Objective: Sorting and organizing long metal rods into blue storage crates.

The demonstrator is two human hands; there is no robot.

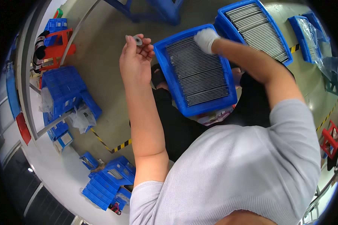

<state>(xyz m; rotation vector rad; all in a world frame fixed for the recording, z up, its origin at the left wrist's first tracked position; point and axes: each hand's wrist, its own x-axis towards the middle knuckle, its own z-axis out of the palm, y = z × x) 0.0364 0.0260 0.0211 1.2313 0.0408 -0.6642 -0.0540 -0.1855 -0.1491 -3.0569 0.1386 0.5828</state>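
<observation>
My bare left hand [137, 56], held up left of the nearer blue bin [210, 109], is closed on a small round grey disc [138, 40] with a dark centre. The disc sits between thumb and fingers. Inside the bin lie tightly packed rows of thin, dark and silvery strips or rods [199, 71]; their exact kind is unclear. My right hand [206, 41], in a white glove, is over the bin's far right part. It is blurred, and its fingers are hidden from view, so whether it grips anything does not show.
A second blue bin [287, 56] of similar rows stands beyond, to the right. Farther right is a blue bin with clear plastic film [309, 33]. Stacked blue crates [66, 84] and a red stool [60, 47] stand at left. Yellow-black tape [122, 145] marks the floor.
</observation>
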